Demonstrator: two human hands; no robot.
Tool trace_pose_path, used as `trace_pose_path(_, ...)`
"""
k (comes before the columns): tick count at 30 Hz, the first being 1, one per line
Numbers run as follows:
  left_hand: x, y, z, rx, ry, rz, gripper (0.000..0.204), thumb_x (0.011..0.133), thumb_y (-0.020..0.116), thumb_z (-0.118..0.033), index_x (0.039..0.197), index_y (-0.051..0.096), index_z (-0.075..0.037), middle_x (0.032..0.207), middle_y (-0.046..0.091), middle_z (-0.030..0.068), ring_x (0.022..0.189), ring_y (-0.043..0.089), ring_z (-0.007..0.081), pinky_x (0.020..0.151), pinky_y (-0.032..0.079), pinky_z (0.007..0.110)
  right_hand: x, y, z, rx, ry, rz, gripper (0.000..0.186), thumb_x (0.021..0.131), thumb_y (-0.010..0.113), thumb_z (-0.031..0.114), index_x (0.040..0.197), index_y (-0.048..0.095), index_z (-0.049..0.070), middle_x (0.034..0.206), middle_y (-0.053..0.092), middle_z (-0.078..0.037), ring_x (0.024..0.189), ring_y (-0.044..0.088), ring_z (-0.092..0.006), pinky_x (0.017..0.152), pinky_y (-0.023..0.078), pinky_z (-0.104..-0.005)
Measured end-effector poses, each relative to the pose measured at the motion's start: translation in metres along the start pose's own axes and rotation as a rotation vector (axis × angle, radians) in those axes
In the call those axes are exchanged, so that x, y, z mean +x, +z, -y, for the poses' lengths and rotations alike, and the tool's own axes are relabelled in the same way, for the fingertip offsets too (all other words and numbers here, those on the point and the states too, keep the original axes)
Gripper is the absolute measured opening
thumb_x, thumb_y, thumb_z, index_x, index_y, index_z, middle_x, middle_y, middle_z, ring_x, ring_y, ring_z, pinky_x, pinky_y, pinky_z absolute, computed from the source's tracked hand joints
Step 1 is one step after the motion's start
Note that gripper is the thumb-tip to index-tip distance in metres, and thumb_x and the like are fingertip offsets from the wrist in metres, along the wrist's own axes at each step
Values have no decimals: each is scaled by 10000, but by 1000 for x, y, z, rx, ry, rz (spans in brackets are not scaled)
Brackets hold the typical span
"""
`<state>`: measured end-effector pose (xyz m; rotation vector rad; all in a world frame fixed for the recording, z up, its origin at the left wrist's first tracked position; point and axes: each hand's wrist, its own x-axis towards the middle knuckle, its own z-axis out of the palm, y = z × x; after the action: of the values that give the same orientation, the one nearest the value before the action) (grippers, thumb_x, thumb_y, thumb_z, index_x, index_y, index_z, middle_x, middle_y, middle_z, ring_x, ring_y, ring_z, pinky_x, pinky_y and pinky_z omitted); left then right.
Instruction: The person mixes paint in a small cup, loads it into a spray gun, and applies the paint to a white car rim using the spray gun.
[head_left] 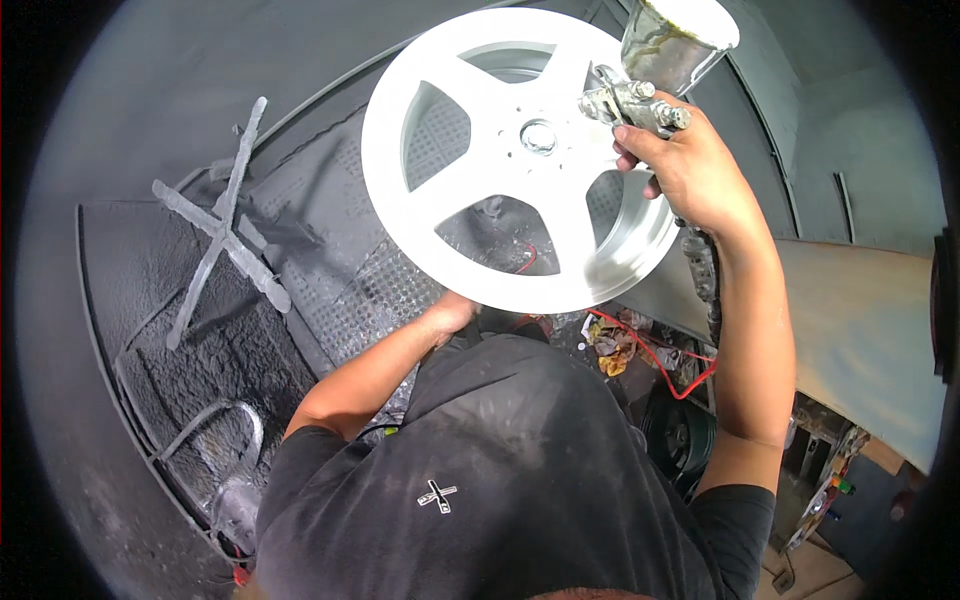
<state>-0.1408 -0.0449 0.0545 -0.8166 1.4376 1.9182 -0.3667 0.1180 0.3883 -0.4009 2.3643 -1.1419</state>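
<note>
A white five-spoke car wheel rim (545, 178) is in front of me, face up toward the camera. My right hand (700, 170) is closed round a metal paint spray gun (632, 102), which sits over the right part of the rim. The gun's cup (668, 58) is stained with paint and reaches past the rim's upper right edge. A dark hose runs down from the gun along my right forearm. Below the rim's lower left edge is my left hand (457, 312). Its fingers are hidden behind the wheel, so its grip does not show.
An X-shaped grey stand (222, 230) is to the left, near a rough dark mat (220, 340). A grey hose loop (255, 425) lies lower left. On the right are a light panel (850, 310), a red hose (665, 375), crumpled litter (612, 350) and a dark round container (678, 435).
</note>
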Motion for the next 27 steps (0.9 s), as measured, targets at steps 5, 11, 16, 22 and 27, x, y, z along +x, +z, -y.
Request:
trace_pose_path(5,1,2,0,-26,-108,1,394,997,567,-323,1293,560,-64,1228,627,79,1139,571,210,978,448,398,8,2,-4,-16,-7,71,327,935,630,172,1228,620,29,875,670,-31,804,637,-102,590,529,-276)
trace_pose_path(11,6,-45,-34,-435,140,-271,307,1011,546,-280,1196,612,-44,1110,669,88,1008,639,230,875,516,413,-3,-1,-3,25,-25,48,231,948,617,174,1131,619,32,906,669,-32,829,642,-95,580,519,-269)
trace_pose_path(16,22,-76,-39,-416,349,-307,346,1019,531,-292,1226,600,-24,1100,672,92,998,645,235,867,520,411,-2,-4,-7,-19,-7,27,166,959,607,176,1057,620,44,880,654,-5,811,629,-77,558,496,-257)
trace_pose_path(22,3,-1,-22,-383,106,-151,396,1002,545,-291,1268,588,-2,1152,650,112,1050,614,248,898,499,392,6,-4,-10,-49,-13,59,287,935,626,173,1183,626,28,885,670,-14,801,633,-101,606,530,-288)
trace_pose_path(27,4,-2,6,290,96,9,401,995,528,-246,1273,593,36,1207,646,141,1077,602,252,931,484,380,1,-1,-4,-7,-48,39,125,956,606,167,1020,614,60,838,644,4,765,612,-70,563,489,-247)
